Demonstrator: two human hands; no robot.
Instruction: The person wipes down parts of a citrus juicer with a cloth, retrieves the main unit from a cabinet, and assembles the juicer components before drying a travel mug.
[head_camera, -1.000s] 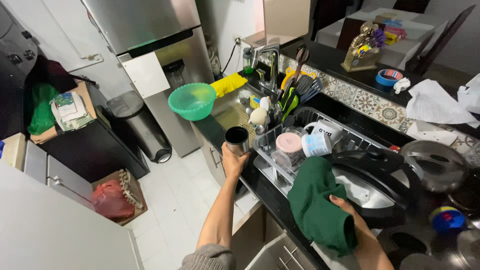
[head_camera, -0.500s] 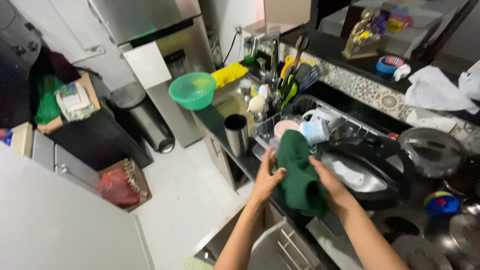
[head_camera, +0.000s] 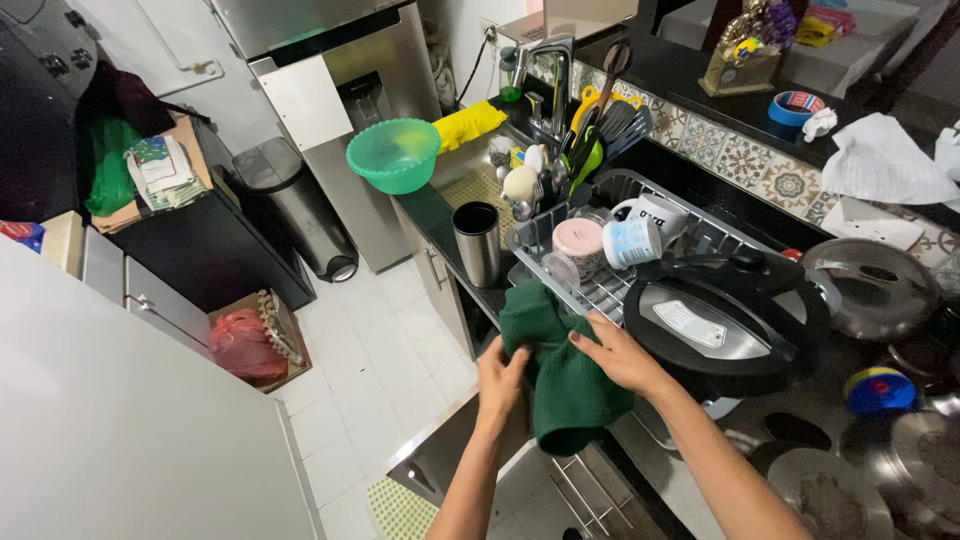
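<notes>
kitchen counter edge: both hands (head_camera: 560, 365) clutch a green cloth (head_camera: 560, 375).

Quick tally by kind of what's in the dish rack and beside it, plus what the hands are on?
Cups in rack: 3 (white mug, pink cup, pale blue cup)
Steel tumbler: 1
Black pressure-cooker lid: 1
Green cloth, held by both hands: 1
Total: 6

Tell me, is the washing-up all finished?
Mostly, it seems. Cups and a big black lid already sit in the dish rack, and a steel tumbler stands beside it. Now the left hand and right hand hold a green towel. What is left cannot be told.
</notes>
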